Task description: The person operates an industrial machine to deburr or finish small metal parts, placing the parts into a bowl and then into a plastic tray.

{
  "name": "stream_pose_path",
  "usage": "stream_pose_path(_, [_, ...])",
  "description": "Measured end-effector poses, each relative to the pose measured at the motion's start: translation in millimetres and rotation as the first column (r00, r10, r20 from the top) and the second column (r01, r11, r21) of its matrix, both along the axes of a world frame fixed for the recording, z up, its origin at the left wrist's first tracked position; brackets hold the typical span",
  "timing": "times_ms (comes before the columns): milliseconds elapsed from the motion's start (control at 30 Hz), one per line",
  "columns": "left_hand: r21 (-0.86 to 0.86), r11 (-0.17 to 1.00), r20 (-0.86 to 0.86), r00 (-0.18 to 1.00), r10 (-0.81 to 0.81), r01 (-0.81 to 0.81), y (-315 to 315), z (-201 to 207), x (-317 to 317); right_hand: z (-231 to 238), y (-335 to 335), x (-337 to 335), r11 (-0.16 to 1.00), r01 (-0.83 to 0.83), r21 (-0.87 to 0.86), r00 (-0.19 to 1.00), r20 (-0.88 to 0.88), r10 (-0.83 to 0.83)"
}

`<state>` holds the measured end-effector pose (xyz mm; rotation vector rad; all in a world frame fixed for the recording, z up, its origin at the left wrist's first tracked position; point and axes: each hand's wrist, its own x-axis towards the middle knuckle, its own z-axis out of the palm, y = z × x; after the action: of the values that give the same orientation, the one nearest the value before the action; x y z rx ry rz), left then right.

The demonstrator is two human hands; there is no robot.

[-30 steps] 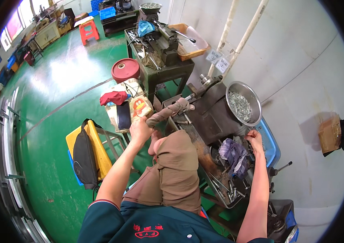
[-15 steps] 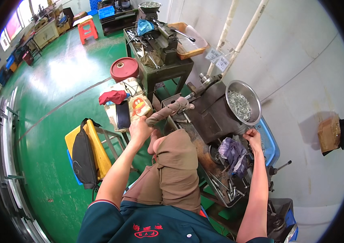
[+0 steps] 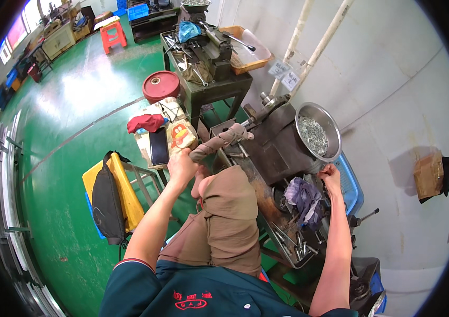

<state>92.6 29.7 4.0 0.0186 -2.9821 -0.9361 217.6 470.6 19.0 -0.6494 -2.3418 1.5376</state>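
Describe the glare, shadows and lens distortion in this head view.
Head view: a bright window glare washes the glossy green floor at upper left; the brown cardboard box casts a soft shadow on the white wall; the two white pipes bow with fisheye bending; a black vignette rings the frame; focus stays sharp.

cloth-wrapped lever [image 3: 219, 142], tilted, on dark machine [image 3: 274, 145] w/ steel bowl [image 3: 317, 132].

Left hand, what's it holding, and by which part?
The left hand grips the cloth-wrapped lever of the machine at the lever's lower end. What the right hand holds cannot be told.
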Motion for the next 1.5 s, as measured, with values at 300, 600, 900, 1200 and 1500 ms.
stream_pose_path(300, [-0.064, 0.998, -0.024, 0.999, -0.023, 0.021, -15.0, -5.9, -37.2, 2.4, -4.2, -0.5, 0.998, 0.016, 0.064, 1.0, 0.01, -0.016])
stream_pose_path(600, [-0.181, 0.979, -0.042, 0.993, -0.107, 0.098, -33.3, -4.9, -93.5, 29.2, 0.9, -1.6, 0.989, -0.067, 0.135, 0.987, 0.153, 0.046])
stream_pose_path(900, [-0.185, 0.978, -0.042, 0.993, -0.107, 0.097, -33.8, -5.9, -97.8, 39.8, 137.2, 122.1, 0.41, -0.037, 0.911, 0.619, 0.343, -0.707])
stream_pose_path(1200, [-0.177, 0.98, -0.027, 0.995, -0.095, 0.088, -36.8, -7.1, -96.7, 14.6, 75.6, 279.9, 0.243, 0.252, 0.937, 0.485, 0.095, -0.869])
stream_pose_path(1500, [-0.166, 0.981, -0.085, 0.989, -0.119, 0.103, -35.9, -15.0, -96.1, 44.2, 4.4, 292.7, 0.2, 0.199, 0.959, 0.503, 0.075, -0.861])
